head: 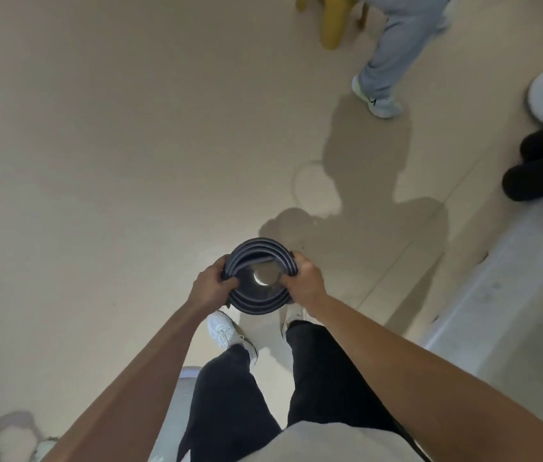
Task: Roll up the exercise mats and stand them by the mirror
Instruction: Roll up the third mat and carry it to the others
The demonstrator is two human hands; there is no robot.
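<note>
While my left hand (211,283) and right hand (303,276) clamp the loosely rolled mat (258,276) upright between them, its slack coils could spring open or topple.

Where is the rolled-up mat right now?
In the head view, the dark rolled-up foam exercise mat sits just below centre, seen end-on, gripped between the left hand and right hand, above the white shoes.

A single wide-angle head camera looks almost straight down. It sits high over the floor (130,161). Edges bend outward.
</note>
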